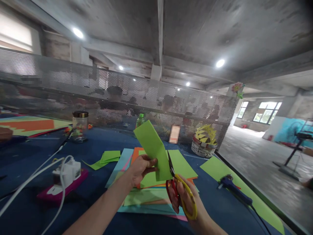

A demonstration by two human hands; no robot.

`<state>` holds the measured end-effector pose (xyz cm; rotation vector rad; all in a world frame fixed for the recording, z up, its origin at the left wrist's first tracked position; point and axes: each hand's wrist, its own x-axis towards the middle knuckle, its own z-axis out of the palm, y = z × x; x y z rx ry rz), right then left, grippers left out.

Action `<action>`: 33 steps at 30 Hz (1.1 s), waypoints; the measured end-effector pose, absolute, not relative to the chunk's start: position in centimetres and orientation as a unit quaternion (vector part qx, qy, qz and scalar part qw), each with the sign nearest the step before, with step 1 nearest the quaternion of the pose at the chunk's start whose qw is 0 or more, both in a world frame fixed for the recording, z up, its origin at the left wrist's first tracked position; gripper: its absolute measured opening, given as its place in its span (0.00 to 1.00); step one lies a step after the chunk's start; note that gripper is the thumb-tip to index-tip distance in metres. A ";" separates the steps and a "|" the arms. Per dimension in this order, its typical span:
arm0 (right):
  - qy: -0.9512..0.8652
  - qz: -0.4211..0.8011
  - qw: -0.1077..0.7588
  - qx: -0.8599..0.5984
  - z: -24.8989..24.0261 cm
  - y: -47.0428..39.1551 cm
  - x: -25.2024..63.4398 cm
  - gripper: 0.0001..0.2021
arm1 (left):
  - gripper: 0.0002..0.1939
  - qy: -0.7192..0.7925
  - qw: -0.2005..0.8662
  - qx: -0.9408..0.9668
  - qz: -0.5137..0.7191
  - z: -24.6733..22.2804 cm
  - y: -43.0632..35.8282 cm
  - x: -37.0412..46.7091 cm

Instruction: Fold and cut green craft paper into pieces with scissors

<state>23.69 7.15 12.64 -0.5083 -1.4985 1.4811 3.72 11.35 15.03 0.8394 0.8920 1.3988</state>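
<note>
A strip of green paper (153, 143) stands tilted in front of me, pinched at its left edge by my left hand (141, 169). My right hand (183, 195) is wrapped round scissors (189, 205) with one yellow and one red handle. Their dark blades point up beside the right edge of the strip; whether they touch it I cannot tell. Below both hands lies a stack of coloured paper (146, 199), with green, blue, orange and pink sheets showing. A few small green paper pieces (111, 156) lie to the left of the stack.
A glue gun (236, 189) rests on green paper (261, 202) at the right. Left are a pink power strip (62, 187) with white cables and a lidded jar (80, 127). A basket with yellow paper (204, 142) and a green-capped bottle (140, 120) stand by the mesh partition (151, 94).
</note>
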 end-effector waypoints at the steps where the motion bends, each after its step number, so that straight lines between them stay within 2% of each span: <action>1: -0.609 0.606 0.466 -0.210 12.6 7.2 23.8 0.22 | 0.15 0.378 0.602 0.360 0.605 15.1 11.4 3.8; 16: -0.548 0.663 0.466 -0.208 12.7 7.9 23.6 0.22 | 0.13 0.327 0.585 0.384 0.635 15.4 11.1 4.0; 22: -0.596 0.623 0.453 -0.226 12.7 7.9 23.7 0.27 | 0.15 0.320 0.595 0.374 0.635 15.3 11.1 3.9; 26: -0.596 0.608 0.472 -0.228 12.4 7.7 23.6 0.26 | 0.15 0.315 0.604 0.359 0.638 15.4 11.1 3.8; 33: -0.586 0.609 0.480 -0.236 12.5 7.0 23.6 0.24 | 0.04 0.326 0.603 0.310 0.658 15.3 11.4 3.7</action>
